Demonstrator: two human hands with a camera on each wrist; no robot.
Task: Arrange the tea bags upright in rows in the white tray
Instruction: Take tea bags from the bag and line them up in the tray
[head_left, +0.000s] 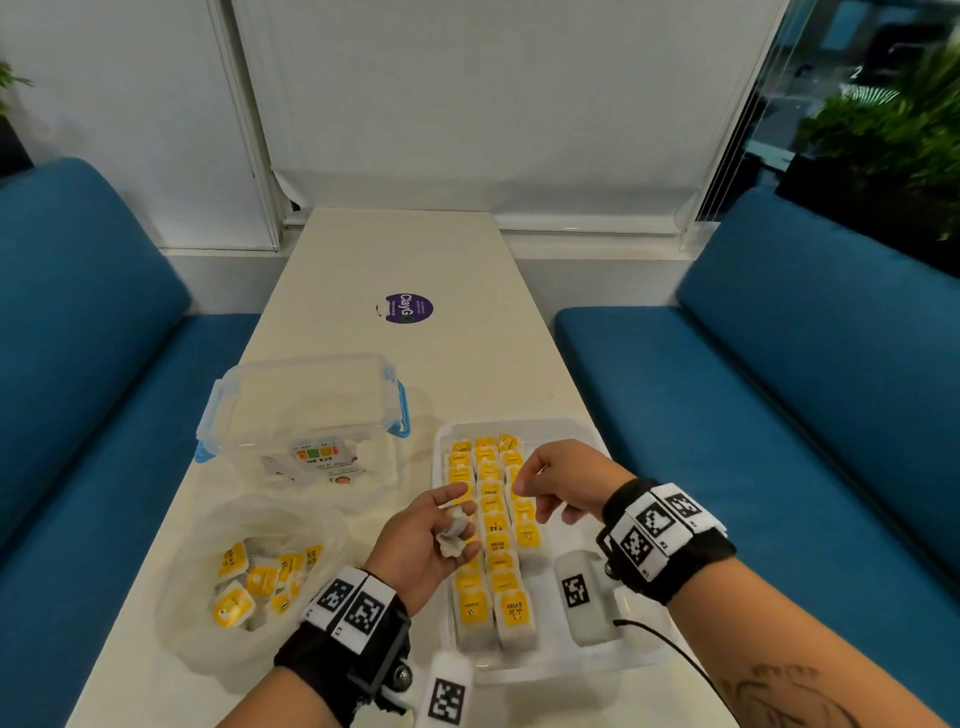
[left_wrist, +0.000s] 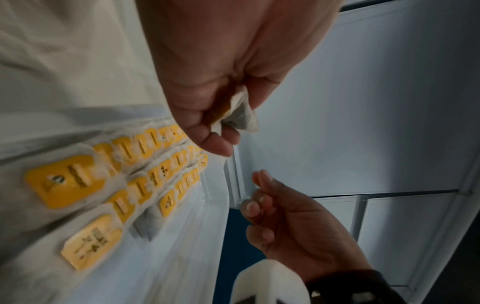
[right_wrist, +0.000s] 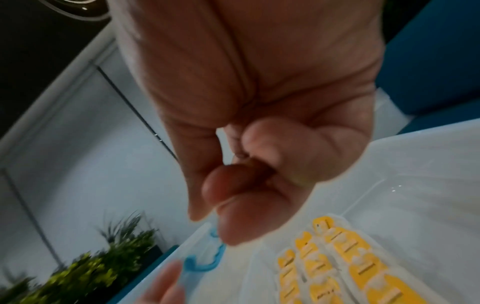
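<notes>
Both forearms enter from the near edge of the head view, each wrist wrapped in a black band with white coded markers. Left hand (head_left: 421, 545) is palm-up over the near-left part of the white tray (head_left: 597, 660); its fingers are curled round a crumpled tea bag (head_left: 453, 532) — the left wrist view shows the same tea bag (left_wrist: 242, 115) pinched between thumb and fingers. Right hand (head_left: 563, 480) hovers above the middle of the tray, fingers loosely curled with thumb and fingertips (right_wrist: 233, 185) close together; nothing is visible between them.

Inside the tray, three rows of tea bags (head_left: 493, 540) stand upright with yellow tags on top, running from the near end to the far end. The third row, on the right, stops short of the near end, where a white marker block (head_left: 582, 597) lies in the tray. Bare tray floor shows along the right side.

Left of the tray, near the left forearm, a clear plastic bag (head_left: 249, 577) lies open on the table (head_left: 415, 249) and holds a loose pile of tea bags with yellow tags.

Beyond the bag stands a clear plastic box (head_left: 306, 410) with blue clips — a printed label shows through its front wall.

Farther along the table lies a round purple sticker (head_left: 408, 308). Blue benches (head_left: 805, 374) flank the table on both sides.
</notes>
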